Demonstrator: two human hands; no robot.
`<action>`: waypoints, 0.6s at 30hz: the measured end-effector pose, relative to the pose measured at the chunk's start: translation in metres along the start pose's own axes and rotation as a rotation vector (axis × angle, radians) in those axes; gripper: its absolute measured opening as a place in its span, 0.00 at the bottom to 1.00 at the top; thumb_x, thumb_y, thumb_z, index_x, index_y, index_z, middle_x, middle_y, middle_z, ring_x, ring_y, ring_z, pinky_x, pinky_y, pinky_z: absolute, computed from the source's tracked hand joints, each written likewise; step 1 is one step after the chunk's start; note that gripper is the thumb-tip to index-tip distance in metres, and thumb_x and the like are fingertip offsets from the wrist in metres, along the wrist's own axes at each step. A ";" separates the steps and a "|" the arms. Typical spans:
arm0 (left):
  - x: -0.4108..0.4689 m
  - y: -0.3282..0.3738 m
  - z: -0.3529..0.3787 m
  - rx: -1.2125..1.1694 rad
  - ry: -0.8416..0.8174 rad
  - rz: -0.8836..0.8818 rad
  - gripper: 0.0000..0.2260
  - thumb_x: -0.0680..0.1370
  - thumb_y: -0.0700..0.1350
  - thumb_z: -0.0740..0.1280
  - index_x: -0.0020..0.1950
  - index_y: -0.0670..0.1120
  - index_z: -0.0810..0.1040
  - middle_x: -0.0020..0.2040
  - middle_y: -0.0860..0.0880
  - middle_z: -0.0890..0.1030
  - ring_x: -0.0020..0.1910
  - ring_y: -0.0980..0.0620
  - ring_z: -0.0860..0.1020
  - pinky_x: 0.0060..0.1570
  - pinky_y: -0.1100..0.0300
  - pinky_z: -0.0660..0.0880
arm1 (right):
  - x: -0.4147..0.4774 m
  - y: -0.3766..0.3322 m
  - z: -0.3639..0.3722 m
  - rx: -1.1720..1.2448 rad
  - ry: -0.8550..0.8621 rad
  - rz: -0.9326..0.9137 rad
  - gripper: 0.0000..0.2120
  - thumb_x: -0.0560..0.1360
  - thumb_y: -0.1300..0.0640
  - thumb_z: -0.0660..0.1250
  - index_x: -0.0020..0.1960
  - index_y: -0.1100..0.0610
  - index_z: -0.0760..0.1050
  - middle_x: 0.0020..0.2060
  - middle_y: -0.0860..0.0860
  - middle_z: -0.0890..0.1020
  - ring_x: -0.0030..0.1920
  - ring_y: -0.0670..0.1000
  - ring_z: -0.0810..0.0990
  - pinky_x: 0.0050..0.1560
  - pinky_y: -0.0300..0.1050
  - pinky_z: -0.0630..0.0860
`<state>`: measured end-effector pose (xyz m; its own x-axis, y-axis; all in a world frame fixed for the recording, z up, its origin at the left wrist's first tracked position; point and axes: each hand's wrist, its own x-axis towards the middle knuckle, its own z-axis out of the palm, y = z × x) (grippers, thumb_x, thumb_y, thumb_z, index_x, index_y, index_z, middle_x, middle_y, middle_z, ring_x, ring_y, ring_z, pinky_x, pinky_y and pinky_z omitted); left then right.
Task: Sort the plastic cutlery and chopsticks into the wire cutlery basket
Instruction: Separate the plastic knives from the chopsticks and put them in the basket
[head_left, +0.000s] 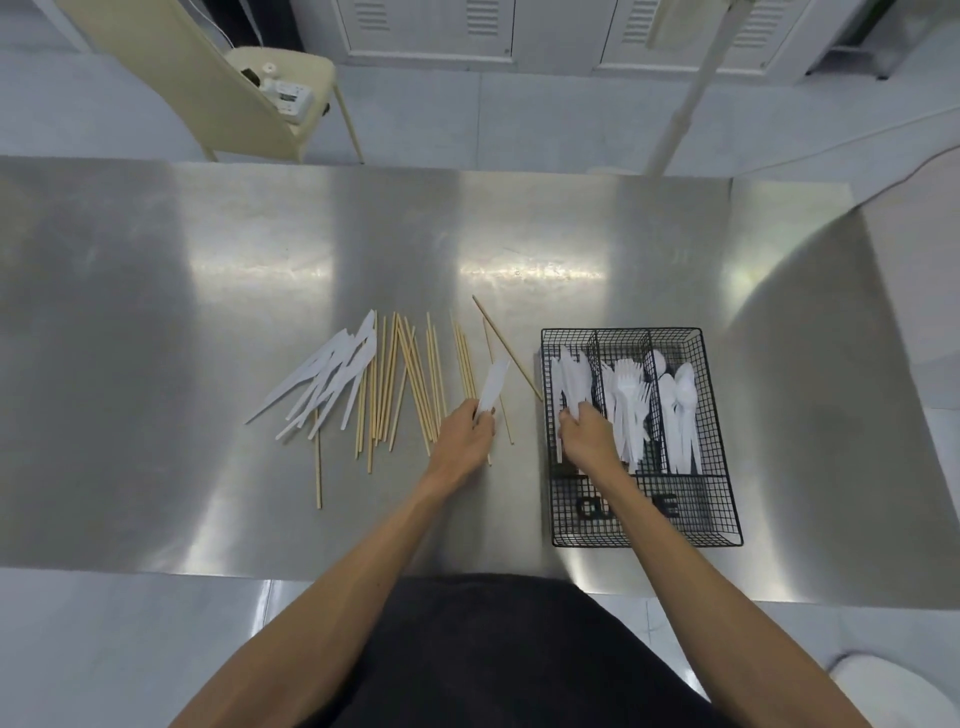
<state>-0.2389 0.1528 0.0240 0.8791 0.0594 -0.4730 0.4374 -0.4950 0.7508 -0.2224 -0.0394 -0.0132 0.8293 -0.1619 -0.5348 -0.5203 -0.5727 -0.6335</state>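
- Brushed stainless-steel table: carries everything. The work sits mid-table toward the near edge, basket on the right.
- Black wire cutlery basket, near the table's right end: 3 long slots plus a cross slot at the front. White plastic binned knives are in the left slot, white plastic forks in the middle, white plastic spoons on the right. The cross slot looks unfilled (prob. meant for chopsticks, my guess).
- Pale wooden chopsticks: fanned loose on the table left of the basket, none binned yet. One stray chopstick lies slanted, its near tip just beside the basket's left wall.
- Heap of loose white plastic knives: left of the chopsticks and overlapping a few.
- Right hand: down in the left slot, fingers curled onto the binned knives' handles.
- Left hand: over the chopsticks' near ends, fingers pinching a single white plastic knife by its handle, blade pointing away.
- Risks, as I judge them:
  - The left wrist hangs low over the chopsticks, so a swing to the basket could roll some toward the near edge.
  - The pinched knife could catch the stray chopstick or the wire rim and flip out.
  - The right hand pulling out may drag knives over the divider into the forks.
  - Knives tangled with chopsticks could lift together.
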 end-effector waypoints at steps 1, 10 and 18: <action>-0.001 0.001 0.001 0.005 -0.002 -0.005 0.12 0.83 0.45 0.58 0.52 0.38 0.76 0.46 0.39 0.80 0.37 0.50 0.74 0.36 0.56 0.70 | 0.003 0.000 0.002 -0.025 -0.002 0.003 0.11 0.85 0.54 0.57 0.50 0.60 0.70 0.44 0.56 0.79 0.41 0.53 0.77 0.37 0.47 0.73; -0.007 0.002 0.012 -0.005 0.036 -0.008 0.11 0.83 0.43 0.58 0.52 0.37 0.75 0.44 0.41 0.79 0.36 0.50 0.74 0.36 0.55 0.72 | 0.013 -0.003 0.006 -0.173 0.022 0.007 0.09 0.84 0.57 0.59 0.56 0.64 0.70 0.45 0.58 0.79 0.41 0.56 0.81 0.38 0.52 0.81; -0.014 -0.002 0.016 -0.056 0.019 -0.034 0.09 0.83 0.43 0.59 0.51 0.39 0.75 0.40 0.46 0.77 0.33 0.53 0.75 0.31 0.61 0.73 | 0.014 -0.009 0.002 -0.287 0.085 -0.010 0.09 0.79 0.57 0.68 0.46 0.62 0.72 0.40 0.56 0.77 0.34 0.53 0.79 0.28 0.46 0.75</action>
<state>-0.2552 0.1396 0.0216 0.8668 0.0919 -0.4901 0.4763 -0.4436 0.7592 -0.2063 -0.0351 -0.0161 0.8547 -0.2146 -0.4728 -0.4429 -0.7765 -0.4481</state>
